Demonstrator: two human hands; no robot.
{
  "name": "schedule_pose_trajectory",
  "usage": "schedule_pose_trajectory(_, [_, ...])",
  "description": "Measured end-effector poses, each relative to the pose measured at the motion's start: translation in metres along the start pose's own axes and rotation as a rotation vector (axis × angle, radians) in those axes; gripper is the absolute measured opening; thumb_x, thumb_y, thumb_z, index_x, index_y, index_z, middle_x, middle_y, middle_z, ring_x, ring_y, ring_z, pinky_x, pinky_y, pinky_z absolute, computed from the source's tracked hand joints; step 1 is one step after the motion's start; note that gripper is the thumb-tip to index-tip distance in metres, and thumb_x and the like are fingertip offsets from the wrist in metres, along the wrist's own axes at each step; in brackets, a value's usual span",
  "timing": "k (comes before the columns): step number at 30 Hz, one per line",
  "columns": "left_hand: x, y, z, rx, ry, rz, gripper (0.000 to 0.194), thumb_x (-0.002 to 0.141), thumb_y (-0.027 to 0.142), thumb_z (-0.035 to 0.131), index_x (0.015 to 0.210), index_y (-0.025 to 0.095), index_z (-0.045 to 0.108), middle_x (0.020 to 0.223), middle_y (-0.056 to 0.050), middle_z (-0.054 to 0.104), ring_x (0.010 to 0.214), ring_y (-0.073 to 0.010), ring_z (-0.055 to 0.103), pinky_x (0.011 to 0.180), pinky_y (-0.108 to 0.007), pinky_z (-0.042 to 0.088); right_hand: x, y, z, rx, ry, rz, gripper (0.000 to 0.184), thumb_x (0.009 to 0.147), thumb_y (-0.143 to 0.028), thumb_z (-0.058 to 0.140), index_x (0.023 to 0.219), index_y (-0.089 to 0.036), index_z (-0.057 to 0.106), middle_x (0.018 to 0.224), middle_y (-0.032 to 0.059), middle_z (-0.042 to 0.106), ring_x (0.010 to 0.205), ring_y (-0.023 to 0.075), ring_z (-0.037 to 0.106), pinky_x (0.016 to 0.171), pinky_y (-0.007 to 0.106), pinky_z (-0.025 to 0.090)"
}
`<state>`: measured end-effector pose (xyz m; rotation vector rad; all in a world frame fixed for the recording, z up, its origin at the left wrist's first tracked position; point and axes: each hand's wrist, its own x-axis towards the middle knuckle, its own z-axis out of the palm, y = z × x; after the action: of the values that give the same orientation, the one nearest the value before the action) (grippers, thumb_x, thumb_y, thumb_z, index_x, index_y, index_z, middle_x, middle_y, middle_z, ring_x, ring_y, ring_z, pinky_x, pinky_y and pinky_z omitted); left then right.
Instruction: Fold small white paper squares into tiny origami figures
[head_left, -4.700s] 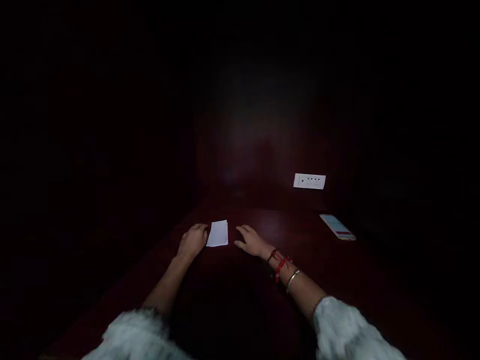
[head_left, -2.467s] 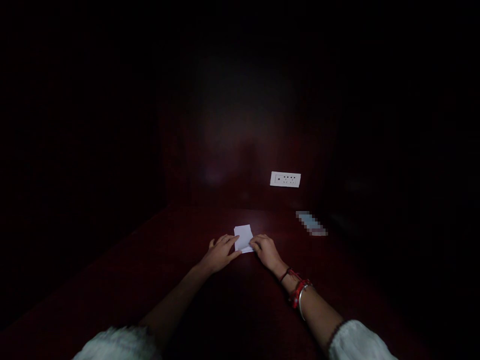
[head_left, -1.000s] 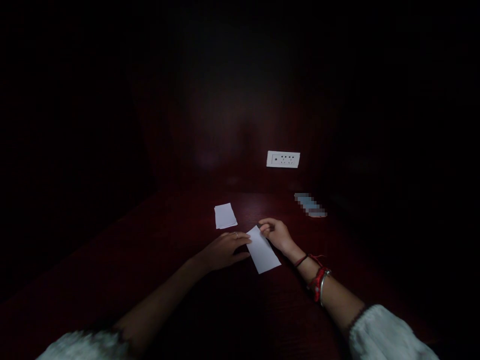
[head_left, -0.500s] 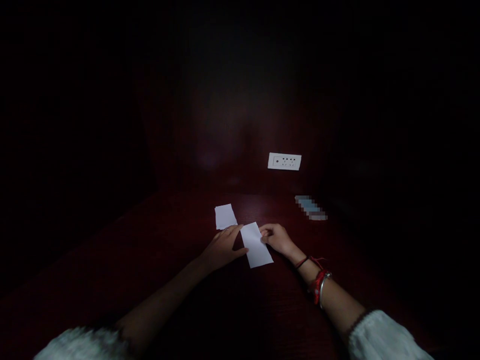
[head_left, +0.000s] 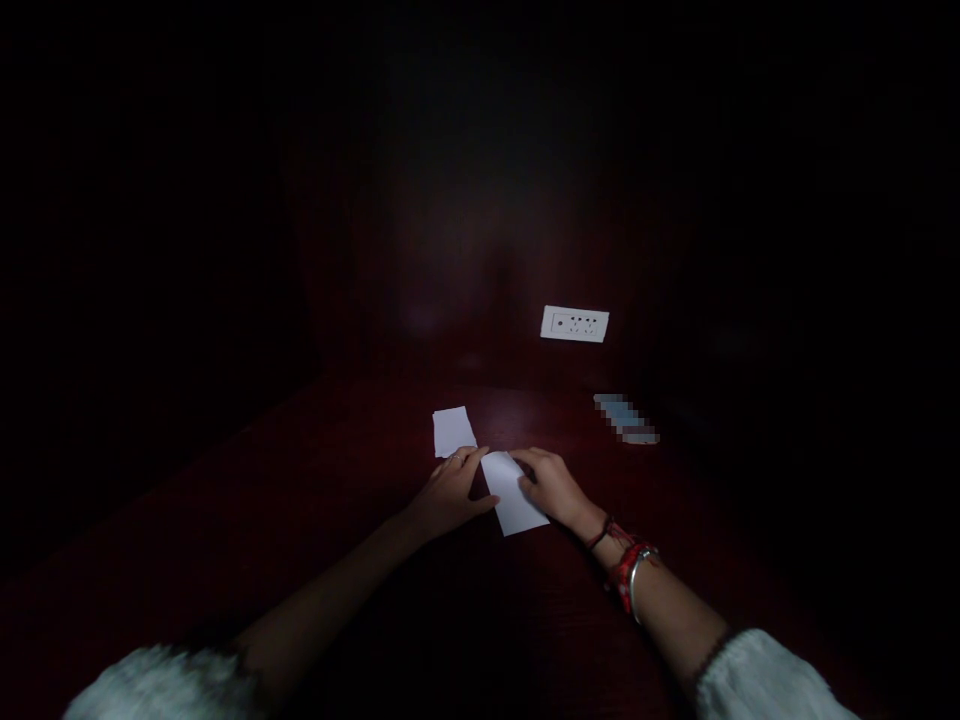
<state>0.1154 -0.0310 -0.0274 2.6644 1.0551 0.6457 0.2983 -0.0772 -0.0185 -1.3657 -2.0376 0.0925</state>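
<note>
White sleeves [head_left: 765, 675] sit nearest my camera. Left hand [head_left: 454, 492]: thumb and fingers spread, at the left edge of the sheet [head_left: 510, 505]. Right hand [head_left: 546, 482]: fingers now shifted to its far corner; I can't tell whether they pinch. So the sheet seems steadied from both sides, on the table [head_left: 337, 480] beside the stack [head_left: 452, 432]; beyond, a phone [head_left: 626, 417] and socket [head_left: 575, 324].
</note>
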Motion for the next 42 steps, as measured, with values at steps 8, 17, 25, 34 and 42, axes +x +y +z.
schedule_pose_trajectory(8, [-0.003,0.002,-0.005,0.001,-0.014,0.072,0.046,0.07,0.048,0.044,0.105,0.02,0.037,0.102,-0.005,0.045,0.095,-0.0225,0.043,0.082,-0.036,0.031,-0.002,-0.002,-0.003,-0.024,-0.108,-0.169,0.043,0.066,0.001,0.039,0.101,-0.019,0.054,0.094,0.0039,0.056,0.088,0.0123,0.05,0.08,0.023,0.038])
schedule_pose_trajectory(17, [-0.001,-0.004,-0.004,-0.027,0.002,0.056,0.059,0.066,0.05,0.048,0.113,0.019,0.029,0.106,-0.006,0.043,0.097,-0.022,0.042,0.08,-0.033,0.033,-0.004,-0.002,-0.002,-0.131,-0.161,-0.253,0.038,0.071,-0.002,0.041,0.102,-0.02,0.054,0.098,0.0039,0.056,0.092,0.0128,0.048,0.081,0.024,0.037])
schedule_pose_trajectory(25, [0.0,-0.007,0.001,-0.001,-0.028,0.058,0.049,0.068,0.05,0.045,0.107,0.02,0.04,0.108,-0.005,0.043,0.098,-0.0222,0.041,0.082,-0.033,0.033,-0.004,-0.002,-0.002,-0.05,-0.144,-0.26,0.039,0.068,0.0,0.041,0.098,-0.019,0.057,0.094,0.0027,0.057,0.089,0.0114,0.05,0.081,0.023,0.037])
schedule_pose_trajectory(34, [0.006,-0.017,-0.012,-0.099,0.002,0.072,0.011,0.072,0.024,0.047,0.078,0.019,0.055,0.084,0.0,0.053,0.081,-0.0152,0.049,0.073,-0.026,0.037,-0.004,-0.011,-0.008,0.109,-0.124,-0.197,0.039,0.066,0.0,0.038,0.093,-0.018,0.059,0.09,0.0027,0.059,0.083,0.0109,0.053,0.076,0.022,0.04])
schedule_pose_trajectory(42, [0.007,-0.019,-0.017,-0.061,-0.021,0.167,0.007,0.074,0.021,0.045,0.074,0.019,0.052,0.079,0.001,0.052,0.08,-0.014,0.048,0.072,-0.025,0.035,-0.006,-0.011,-0.012,0.138,-0.182,-0.25,0.038,0.066,0.0,0.04,0.093,-0.018,0.06,0.092,0.0024,0.058,0.084,0.0104,0.052,0.077,0.022,0.039])
